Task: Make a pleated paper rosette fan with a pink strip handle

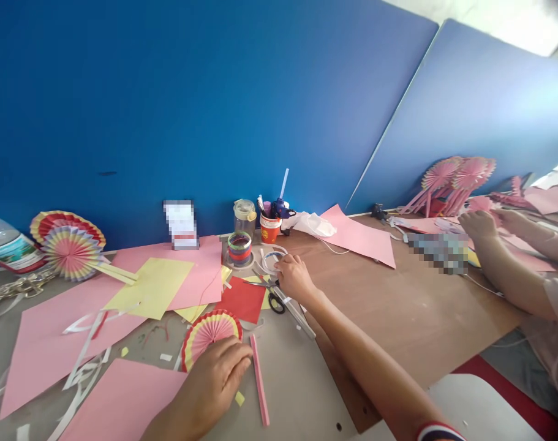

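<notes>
My left hand is closed at the near edge of a round pleated paper fan, pink with a yellow and red rim. The hand covers the fan's lower part. Just right of my fingers lies a narrow folded pink paper strip. Further off, my right hand reaches out with curled fingers at a roll of clear tape. Scissors with black handles lie right under that hand, across a red paper square.
Behind stand a stack of tape rolls, a jar and a red cup of tools. Pink sheets, a yellow sheet and a finished fan lie left. Another person's hands work at right.
</notes>
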`<state>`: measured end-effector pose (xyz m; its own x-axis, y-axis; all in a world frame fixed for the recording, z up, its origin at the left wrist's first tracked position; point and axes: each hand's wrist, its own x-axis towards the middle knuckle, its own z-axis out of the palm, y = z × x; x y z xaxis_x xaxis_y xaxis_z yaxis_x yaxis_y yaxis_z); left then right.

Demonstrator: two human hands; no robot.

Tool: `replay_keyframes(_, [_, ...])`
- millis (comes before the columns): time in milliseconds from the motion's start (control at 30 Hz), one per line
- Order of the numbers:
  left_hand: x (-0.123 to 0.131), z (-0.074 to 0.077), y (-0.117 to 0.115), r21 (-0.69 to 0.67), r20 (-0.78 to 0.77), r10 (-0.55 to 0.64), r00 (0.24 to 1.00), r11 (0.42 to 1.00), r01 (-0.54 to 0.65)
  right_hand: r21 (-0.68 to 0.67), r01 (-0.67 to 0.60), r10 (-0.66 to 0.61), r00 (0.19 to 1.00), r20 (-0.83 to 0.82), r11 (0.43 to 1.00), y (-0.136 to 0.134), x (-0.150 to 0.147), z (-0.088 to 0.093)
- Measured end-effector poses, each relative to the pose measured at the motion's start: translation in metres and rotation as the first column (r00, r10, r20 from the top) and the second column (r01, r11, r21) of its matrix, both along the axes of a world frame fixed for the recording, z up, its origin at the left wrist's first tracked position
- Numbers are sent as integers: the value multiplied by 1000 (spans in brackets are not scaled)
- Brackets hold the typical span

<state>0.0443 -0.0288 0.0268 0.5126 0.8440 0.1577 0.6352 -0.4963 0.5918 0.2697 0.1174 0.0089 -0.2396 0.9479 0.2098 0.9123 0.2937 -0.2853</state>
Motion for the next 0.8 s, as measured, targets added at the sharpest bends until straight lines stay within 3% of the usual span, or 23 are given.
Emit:
replay_keyframes(200, [-11,-12,2,29,124,51,991,998,-55,8,-12,11,998,62,1000,8,-11,-8])
replay_keyframes(367, [-19,-14,4,8,259,139,956,989,-146,60,-12,10,999,34,998,-12,0,19])
replay_keyframes(433, [-23,-13,6,31,335,199,921,975,-222,82,-150,151,988,-12,985,-31,6,39])
replay_keyframes(600, [-28,-10,10,-68,494,348,797,929,-364,89,-517,524,847,-91,851,-78,3,81])
replay_keyframes(700, [-27,-8,9,-206,528,381,759,925,-320,83,-605,611,785,-106,792,-91,-11,86])
replay_keyframes(800, [-26,-4,6,-282,508,429,747,902,-326,105,-609,618,779,-106,786,-93,-24,81])
